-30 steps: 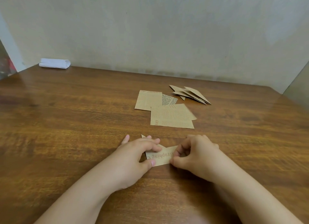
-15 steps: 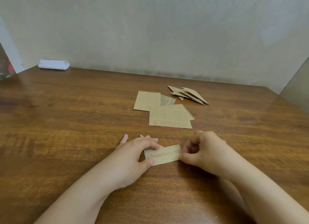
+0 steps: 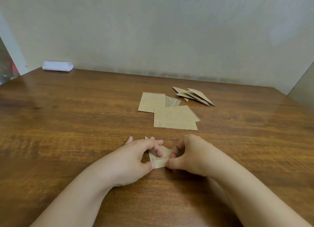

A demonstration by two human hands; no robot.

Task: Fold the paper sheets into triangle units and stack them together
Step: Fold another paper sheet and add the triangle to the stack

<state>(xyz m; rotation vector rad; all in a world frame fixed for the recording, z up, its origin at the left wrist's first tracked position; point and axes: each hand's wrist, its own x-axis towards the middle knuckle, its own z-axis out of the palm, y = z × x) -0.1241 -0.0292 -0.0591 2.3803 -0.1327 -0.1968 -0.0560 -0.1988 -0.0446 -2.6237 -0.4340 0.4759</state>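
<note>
A small brown printed paper piece, partly folded, lies on the wooden table between my hands. My left hand pinches its left side, thumb at the lower edge and fingers on top. My right hand pinches its right end with curled fingers, folding that end over. Farther back lie several flat brown paper sheets, overlapping. A stack of folded triangle units rests behind them to the right.
A folded white cloth lies at the table's far left corner against the grey wall. The table's right edge runs near another panel.
The strip's right end has been folded in by my right hand, so the visible paper is shorter and pointed at the top. My left hand kept its hold.
</note>
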